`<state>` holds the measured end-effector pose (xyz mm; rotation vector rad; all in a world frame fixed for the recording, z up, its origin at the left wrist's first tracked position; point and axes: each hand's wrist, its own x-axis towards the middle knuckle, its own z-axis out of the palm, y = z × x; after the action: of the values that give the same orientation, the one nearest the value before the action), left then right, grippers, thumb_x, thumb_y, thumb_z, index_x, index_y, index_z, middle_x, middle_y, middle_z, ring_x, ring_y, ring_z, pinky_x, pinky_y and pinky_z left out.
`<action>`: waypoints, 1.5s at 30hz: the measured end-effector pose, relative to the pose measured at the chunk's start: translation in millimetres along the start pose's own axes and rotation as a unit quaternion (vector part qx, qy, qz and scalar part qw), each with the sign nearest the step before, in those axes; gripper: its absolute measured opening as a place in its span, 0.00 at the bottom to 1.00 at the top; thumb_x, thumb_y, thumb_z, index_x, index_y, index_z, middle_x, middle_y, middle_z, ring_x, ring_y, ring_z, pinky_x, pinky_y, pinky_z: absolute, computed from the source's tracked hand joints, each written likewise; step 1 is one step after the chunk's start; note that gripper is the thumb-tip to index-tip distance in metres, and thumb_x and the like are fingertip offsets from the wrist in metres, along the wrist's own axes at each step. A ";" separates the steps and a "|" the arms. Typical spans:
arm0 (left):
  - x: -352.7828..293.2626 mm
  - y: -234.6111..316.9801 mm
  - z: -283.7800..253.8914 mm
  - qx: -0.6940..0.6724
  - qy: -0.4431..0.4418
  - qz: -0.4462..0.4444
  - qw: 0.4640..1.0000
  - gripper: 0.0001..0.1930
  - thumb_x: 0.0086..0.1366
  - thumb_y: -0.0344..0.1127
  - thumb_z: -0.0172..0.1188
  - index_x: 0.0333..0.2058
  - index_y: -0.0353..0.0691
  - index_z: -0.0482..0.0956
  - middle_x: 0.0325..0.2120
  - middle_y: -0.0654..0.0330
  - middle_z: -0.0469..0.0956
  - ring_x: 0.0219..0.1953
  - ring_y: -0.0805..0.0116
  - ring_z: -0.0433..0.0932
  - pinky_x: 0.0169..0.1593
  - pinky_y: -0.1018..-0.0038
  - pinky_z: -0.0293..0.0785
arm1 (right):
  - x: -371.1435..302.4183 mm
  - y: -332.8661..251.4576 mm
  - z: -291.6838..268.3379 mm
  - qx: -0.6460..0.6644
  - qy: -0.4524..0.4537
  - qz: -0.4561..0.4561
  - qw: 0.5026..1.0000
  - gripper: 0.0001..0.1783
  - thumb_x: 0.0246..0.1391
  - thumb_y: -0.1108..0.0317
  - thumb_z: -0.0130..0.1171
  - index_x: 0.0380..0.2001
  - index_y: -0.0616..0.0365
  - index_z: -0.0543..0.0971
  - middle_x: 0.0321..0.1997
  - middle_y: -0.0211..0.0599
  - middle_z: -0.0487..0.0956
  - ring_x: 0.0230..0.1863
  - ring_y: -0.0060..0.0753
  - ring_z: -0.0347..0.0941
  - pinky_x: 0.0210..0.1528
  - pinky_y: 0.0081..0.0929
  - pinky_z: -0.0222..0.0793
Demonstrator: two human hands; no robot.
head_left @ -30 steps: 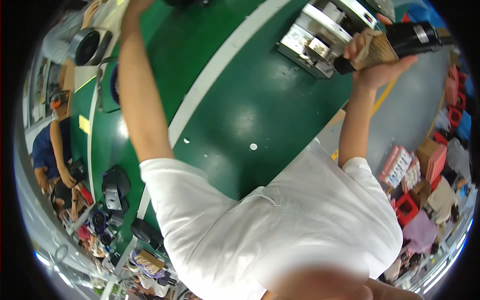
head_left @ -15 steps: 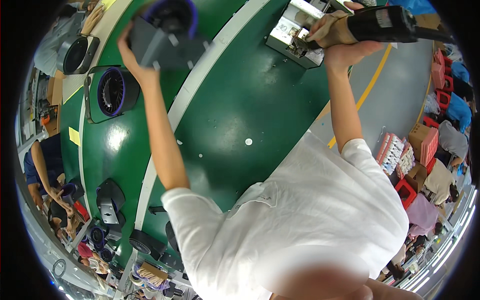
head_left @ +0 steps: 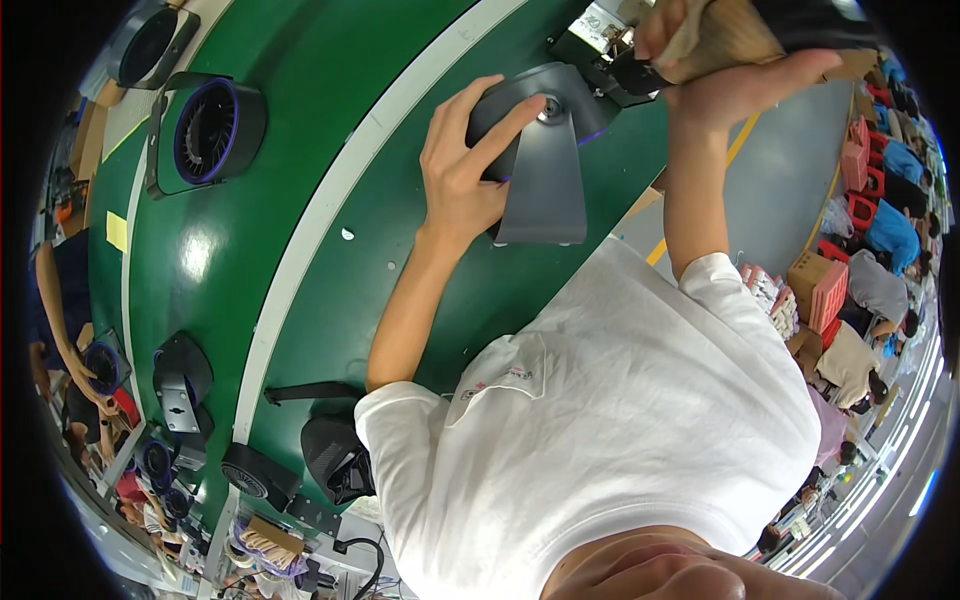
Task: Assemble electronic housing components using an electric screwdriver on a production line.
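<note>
Purple-rimmed round fan [head_left: 215, 130] is standing on smooth green tabletop [head_left: 310, 80], L side. L hand [head_left: 465, 165], fingers spread, is clasping dk-grey unit [head_left: 535, 145] w/ flat, tapered bracket [head_left: 548, 205], nr metal fixture [head_left: 598, 30]. R hand [head_left: 718, 95] is gripping blk tubular tool [head_left: 800, 25] round tan wrap [head_left: 735, 42], thumb extended.

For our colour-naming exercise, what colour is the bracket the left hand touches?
The bracket is dark grey, showing best in the head view.

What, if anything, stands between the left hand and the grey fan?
Nothing visible: the left hand touches the fan directly. The power tool in the right hand is off to the other side.
</note>
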<state>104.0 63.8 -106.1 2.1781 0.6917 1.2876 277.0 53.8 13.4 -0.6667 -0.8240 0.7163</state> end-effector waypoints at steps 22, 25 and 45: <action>2.5 1.0 9.5 -0.033 -0.005 -0.003 0.999 0.36 0.34 0.24 0.68 0.49 0.54 0.79 0.49 0.55 0.71 0.45 0.53 0.73 0.47 0.64 0.71 | -7.4 41.1 26.5 0.348 -0.008 -0.107 0.931 0.50 0.53 0.23 0.25 0.43 0.66 0.67 0.22 0.32 0.72 0.16 0.24 0.67 0.17 0.17 0.61; 5.1 11.9 4.7 -0.042 -0.049 -0.144 0.988 0.38 0.37 0.23 0.68 0.53 0.52 0.74 0.50 0.55 0.70 0.46 0.53 0.72 0.49 0.64 0.71 | -9.5 31.0 13.5 0.298 0.075 -0.075 0.949 0.49 0.53 0.23 0.26 0.43 0.66 0.67 0.23 0.33 0.73 0.16 0.24 0.67 0.17 0.18 0.62; -59.1 -51.0 42.2 -0.777 -0.191 -0.494 0.342 0.38 0.68 0.57 0.32 0.59 0.23 0.55 0.45 0.40 0.70 0.41 0.49 0.74 0.45 0.58 0.79 | 14.4 37.8 -48.5 0.254 0.379 -0.032 0.889 0.40 0.59 0.33 0.36 0.49 0.63 0.69 0.20 0.35 0.73 0.14 0.28 0.67 0.16 0.23 0.63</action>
<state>108.4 55.8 -194.4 0.0803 0.1324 0.1616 312.7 75.3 -34.1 -0.3805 0.0764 0.5120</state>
